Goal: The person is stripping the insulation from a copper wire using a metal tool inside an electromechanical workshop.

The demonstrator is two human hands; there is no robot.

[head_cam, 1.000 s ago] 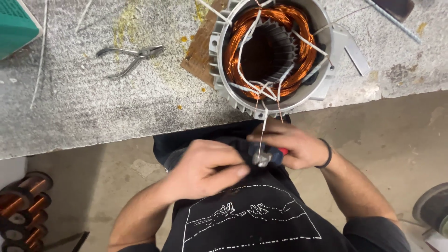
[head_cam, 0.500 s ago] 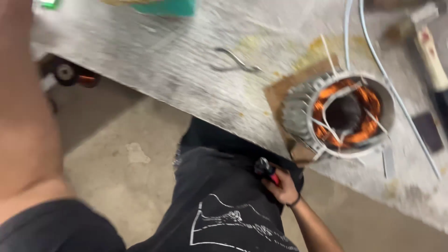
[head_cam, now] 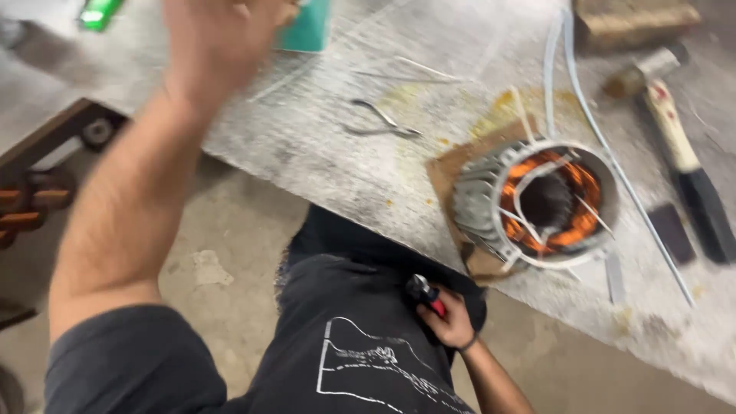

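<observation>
My left hand (head_cam: 218, 46) has swung up and away over the grey bench since a moment ago.
Its blurred fingers' spread I cannot tell; my right hand (head_cam: 452, 318) grips a small red-and-black tool (head_cam: 425, 295), with the copper-wound round metal stator (head_cam: 548, 203) above those fingers.

I have one view only — the head camera, tilted steeply down and skewed, close over my own torso, with the grey tabletop (head_cam: 322, 161) running diagonally across the upper frame — nothing else overlaps it.

Pliers (head_cam: 383, 123) lie on the grey counter (head_cam: 322, 169). A hammer (head_cam: 678, 153) rests at right. A motor stator (head_cam: 540, 203) sits on cardboard (head_cam: 448, 172).
</observation>
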